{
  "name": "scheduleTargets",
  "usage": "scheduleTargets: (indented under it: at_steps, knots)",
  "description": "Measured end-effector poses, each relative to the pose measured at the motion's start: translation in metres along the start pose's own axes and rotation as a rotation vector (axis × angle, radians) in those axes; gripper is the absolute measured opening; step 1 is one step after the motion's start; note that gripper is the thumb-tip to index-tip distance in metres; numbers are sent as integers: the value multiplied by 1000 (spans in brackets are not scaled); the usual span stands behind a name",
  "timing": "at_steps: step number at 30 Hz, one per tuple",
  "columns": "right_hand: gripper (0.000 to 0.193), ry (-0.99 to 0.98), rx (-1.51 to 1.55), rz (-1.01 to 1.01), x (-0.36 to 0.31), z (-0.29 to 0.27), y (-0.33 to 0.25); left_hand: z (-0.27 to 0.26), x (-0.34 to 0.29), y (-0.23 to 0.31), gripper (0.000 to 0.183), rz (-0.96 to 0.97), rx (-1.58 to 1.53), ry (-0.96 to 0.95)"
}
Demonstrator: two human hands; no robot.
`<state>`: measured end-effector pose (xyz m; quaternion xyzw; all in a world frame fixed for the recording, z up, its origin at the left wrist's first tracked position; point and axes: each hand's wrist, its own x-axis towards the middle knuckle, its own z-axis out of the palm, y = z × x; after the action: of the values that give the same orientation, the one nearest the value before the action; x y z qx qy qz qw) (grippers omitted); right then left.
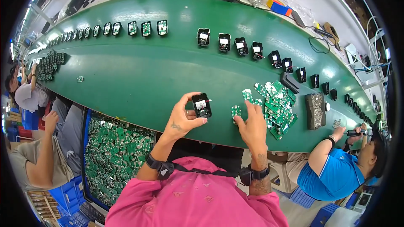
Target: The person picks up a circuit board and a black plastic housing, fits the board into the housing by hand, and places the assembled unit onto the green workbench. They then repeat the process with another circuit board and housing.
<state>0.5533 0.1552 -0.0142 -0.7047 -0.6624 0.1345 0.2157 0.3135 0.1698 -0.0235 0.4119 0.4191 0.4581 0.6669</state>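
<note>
My left hand is wrapped round a small black plastic housing, lifted over the green table with its open side up. Inside the housing show a white label-like patch and dark parts, and a short thin wire sticks out at its right side. My right hand is at the left edge of a heap of green circuit boards, thumb and forefinger apart. One single circuit board lies at the tip of the right thumb; the forefinger reaches to other loose boards.
Rows of black housings with white patches and housings with boards curve along the green table. A dark block and a black bar-shaped thing stand right. A bin of boards sits lower left. Co-workers sit both sides.
</note>
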Motion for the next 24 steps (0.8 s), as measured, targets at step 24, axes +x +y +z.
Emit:
scheduleTargets:
  at_steps: [24]
  knots:
    - [13,-93,1472,311,-16,-26,-29,40,-24,19,78,-48,-74,-203]
